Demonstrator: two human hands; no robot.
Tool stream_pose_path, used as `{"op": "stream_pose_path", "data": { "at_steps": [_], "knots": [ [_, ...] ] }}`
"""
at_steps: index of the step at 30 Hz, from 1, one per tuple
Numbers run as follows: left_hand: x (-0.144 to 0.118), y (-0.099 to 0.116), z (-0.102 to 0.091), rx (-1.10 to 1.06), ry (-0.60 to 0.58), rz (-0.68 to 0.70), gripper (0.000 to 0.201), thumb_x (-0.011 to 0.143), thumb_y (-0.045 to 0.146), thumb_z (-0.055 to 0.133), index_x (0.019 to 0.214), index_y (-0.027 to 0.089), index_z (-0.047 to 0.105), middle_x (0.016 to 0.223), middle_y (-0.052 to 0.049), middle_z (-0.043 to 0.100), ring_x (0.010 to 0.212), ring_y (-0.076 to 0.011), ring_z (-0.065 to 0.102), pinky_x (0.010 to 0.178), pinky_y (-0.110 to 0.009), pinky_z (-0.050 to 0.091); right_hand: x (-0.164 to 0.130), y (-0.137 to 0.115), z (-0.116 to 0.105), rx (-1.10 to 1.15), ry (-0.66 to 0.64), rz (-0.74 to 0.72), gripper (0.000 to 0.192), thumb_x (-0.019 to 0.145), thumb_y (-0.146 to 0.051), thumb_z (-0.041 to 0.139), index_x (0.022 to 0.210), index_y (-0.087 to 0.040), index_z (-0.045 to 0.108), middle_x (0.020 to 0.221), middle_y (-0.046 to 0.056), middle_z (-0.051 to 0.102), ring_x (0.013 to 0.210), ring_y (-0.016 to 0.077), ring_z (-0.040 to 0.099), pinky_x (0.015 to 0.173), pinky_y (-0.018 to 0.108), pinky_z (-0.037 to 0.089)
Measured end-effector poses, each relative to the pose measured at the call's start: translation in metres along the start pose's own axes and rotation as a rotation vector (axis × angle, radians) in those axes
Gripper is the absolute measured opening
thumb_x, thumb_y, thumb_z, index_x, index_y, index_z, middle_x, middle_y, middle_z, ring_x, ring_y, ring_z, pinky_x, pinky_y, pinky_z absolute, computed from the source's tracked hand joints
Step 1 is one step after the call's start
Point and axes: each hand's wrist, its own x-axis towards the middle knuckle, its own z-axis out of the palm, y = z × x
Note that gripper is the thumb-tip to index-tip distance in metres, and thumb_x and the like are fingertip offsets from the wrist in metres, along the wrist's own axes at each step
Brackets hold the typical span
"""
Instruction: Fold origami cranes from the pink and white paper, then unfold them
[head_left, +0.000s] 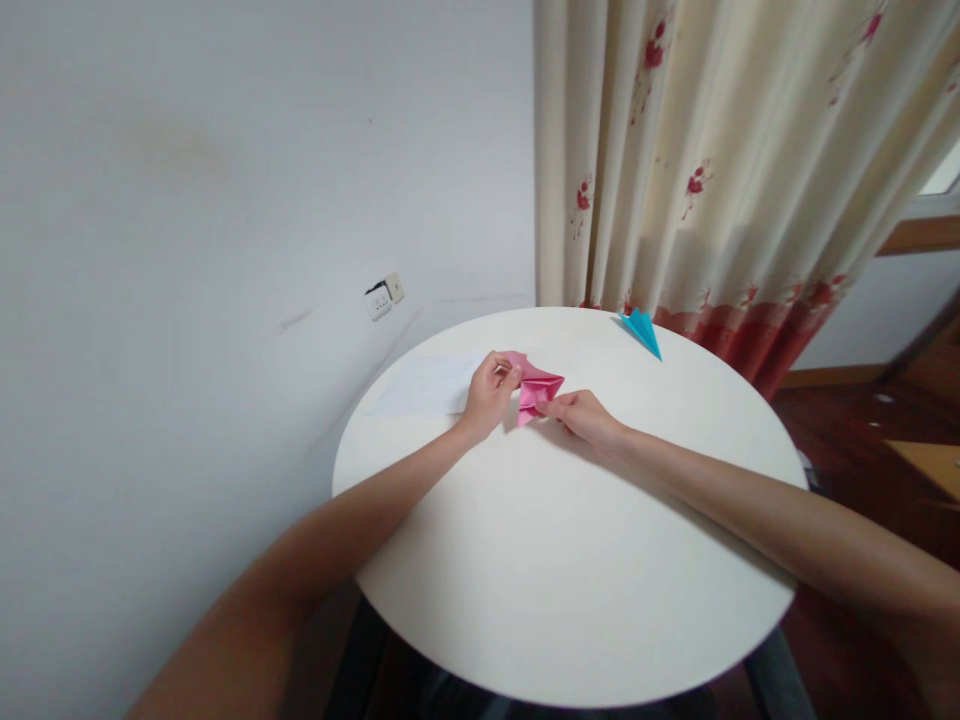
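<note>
A piece of folded pink paper (pixel 537 388) is held between my two hands above the table. It has pointed corners and an opened pocket facing me. My left hand (pixel 491 392) pinches its upper left part between thumb and fingers. From the lower right, my right hand (pixel 585 416) grips the paper's lower edge, the thumb at the opened fold. Some of the right fingers are hidden behind the thumb and the paper.
The round white table (pixel 570 580) reaches the wall on the left. White sheets (pixel 420 388) lie behind my left hand. A blue paper plane (pixel 643 333) rests near the far edge, before a flowered curtain (pixel 697 130). A socket (pixel 379 300) is on the wall.
</note>
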Motion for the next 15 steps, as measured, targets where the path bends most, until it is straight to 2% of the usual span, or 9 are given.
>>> {"op": "stream_pose_path", "data": {
  "at_steps": [3,8,15],
  "knots": [
    [0.0,0.003,0.001,0.067,-0.007,0.085,0.024,0.085,0.041,0.061,0.085,0.018,0.053,0.112,-0.011,0.06,0.102,-0.0194,0.059,0.089,-0.035,0.047,-0.001,0.0,0.002,0.083,0.0,-0.024,0.04,0.065,-0.05,0.073,0.061,-0.013,0.06,0.049,-0.005,0.04,0.048,0.0065,0.027,0.047,0.026,0.017],
    [-0.003,0.007,0.004,0.09,0.003,0.09,0.023,0.085,0.039,0.06,0.079,0.018,0.05,0.118,-0.011,0.058,0.11,-0.0209,0.058,0.093,-0.037,0.045,-0.001,-0.001,0.003,0.072,-0.01,-0.036,0.039,0.064,-0.05,0.073,0.06,-0.014,0.058,0.052,-0.004,0.044,0.05,0.0072,0.029,0.048,0.025,0.022],
    [-0.012,0.016,0.015,-0.013,-0.169,0.096,0.024,0.085,0.035,0.062,0.077,0.017,0.049,0.129,-0.013,0.052,0.114,-0.0235,0.058,0.095,-0.038,0.045,0.001,-0.003,0.002,0.027,0.059,-0.029,0.017,0.068,-0.031,0.063,0.062,-0.015,0.056,0.053,-0.002,0.05,0.05,0.009,0.039,0.048,0.025,0.027]
  ]
}}
